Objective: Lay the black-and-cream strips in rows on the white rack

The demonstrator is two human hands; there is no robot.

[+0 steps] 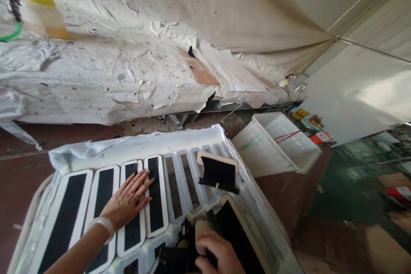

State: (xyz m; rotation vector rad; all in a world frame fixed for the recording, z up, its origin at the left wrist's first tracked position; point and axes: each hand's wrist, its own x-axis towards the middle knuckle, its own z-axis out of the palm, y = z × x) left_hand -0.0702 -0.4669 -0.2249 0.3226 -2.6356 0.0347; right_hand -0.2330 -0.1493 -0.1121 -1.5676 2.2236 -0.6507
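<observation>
My left hand (130, 199), fingers stretched out, lies flat on black panels with rounded cream borders. Its fingertips reach the rightmost panel of the row (156, 197), and the palm covers part of a neighbouring panel (132, 235). At the bottom edge, my right hand (220, 252) has curled fingers around a dark and beige piece that I cannot make out. Beside it lies a larger black piece with a cream edge (240, 235). Farther back is a shorter black piece (218, 173) with a dark bar and a small brass-coloured fitting.
Under the panels is a pale slatted surface (189, 184) with a white cloth (135, 141) along its far edge. A white bin (276, 145) stands to the right. Beyond is a sheet-covered bench (105, 77), with a yellow-topped container (41, 13) at far left.
</observation>
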